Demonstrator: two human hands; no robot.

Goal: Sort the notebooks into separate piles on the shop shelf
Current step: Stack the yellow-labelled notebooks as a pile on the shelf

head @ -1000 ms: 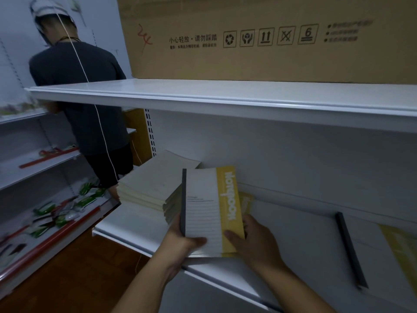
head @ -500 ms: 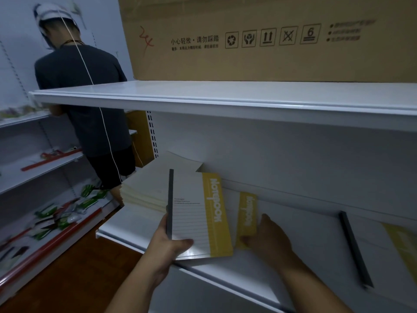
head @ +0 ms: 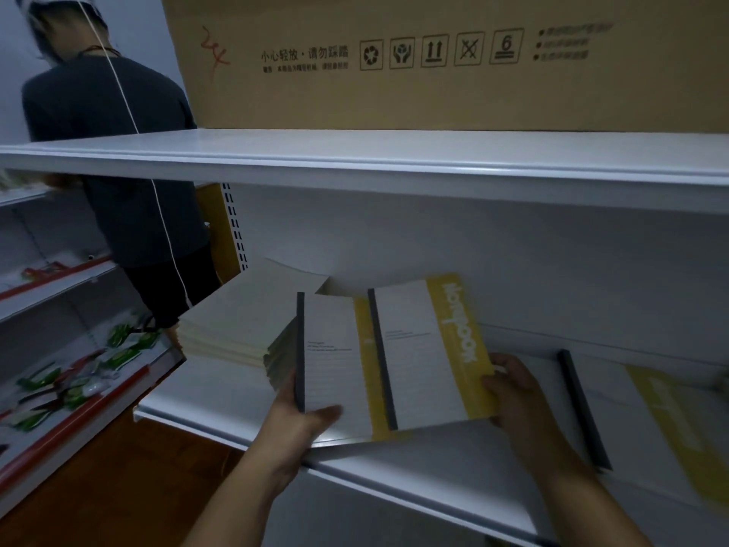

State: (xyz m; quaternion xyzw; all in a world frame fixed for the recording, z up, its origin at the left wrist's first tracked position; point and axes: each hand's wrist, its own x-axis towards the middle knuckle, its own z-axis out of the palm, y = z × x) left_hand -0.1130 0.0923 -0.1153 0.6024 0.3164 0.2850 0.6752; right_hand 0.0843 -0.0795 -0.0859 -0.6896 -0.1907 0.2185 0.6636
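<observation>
Here, two yellow-banded notebooks are held just above the lower shelf (head: 394, 479): the left notebook (head: 335, 365) is gripped at its dark spine by the left hand (head: 303, 424), the right notebook (head: 426, 349) is pinched at its yellow edge by the right hand (head: 513, 388). A cream stack (head: 244, 313) lies behind; another notebook (head: 639, 420) lies rightward.

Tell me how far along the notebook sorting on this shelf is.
Partly done. One yellow-striped notebook already lies alone at the right of the shelf. In hand: the right hand holds a second one, overlapping the notebook gripped by the left hand. Left: the cream stack at the left looks unsorted.
</observation>
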